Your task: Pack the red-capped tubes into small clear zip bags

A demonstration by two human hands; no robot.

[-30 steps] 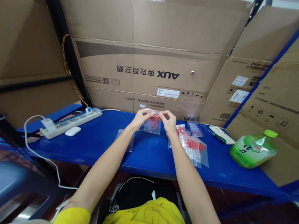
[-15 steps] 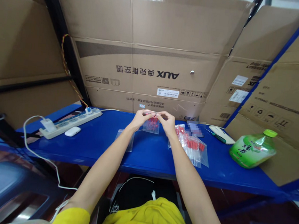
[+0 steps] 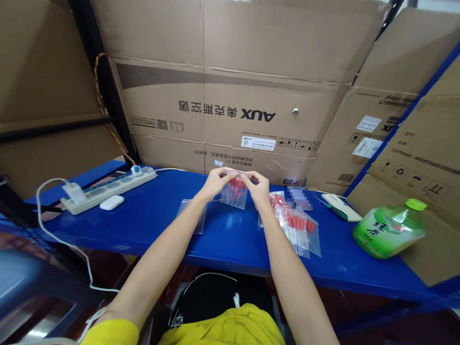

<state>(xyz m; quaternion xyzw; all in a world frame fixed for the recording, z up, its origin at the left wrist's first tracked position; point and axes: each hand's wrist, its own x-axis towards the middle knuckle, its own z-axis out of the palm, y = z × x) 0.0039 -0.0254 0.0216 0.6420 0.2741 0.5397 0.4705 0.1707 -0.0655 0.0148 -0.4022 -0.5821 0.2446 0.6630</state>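
A small clear plastic bag [image 3: 234, 195] with several red pieces inside hangs between my hands, above the blue tabletop. My left hand [image 3: 215, 183] pinches its upper edge on the left. On the right, my right hand [image 3: 257, 188] pinches the same edge, thumbs near each other. Beside my right forearm lies a pile of clear bags [image 3: 295, 226] with red pieces in them. Under my left forearm is another clear bag [image 3: 199, 221], partly covered by the arm; no red shows in it.
At the left stand a white power strip [image 3: 110, 190] with plugs and a white earphone case [image 3: 112, 202]. To the right are a green screwdriver [image 3: 336, 212], a pale flat object [image 3: 343, 206] and a green drink bottle [image 3: 388, 229]. Cardboard [image 3: 241, 44] walls the back of the blue table [image 3: 232, 242].
Both hands keep their place at the bag's top edge. The bag's lower part hangs slightly lower, and its top edge has tilted a little.
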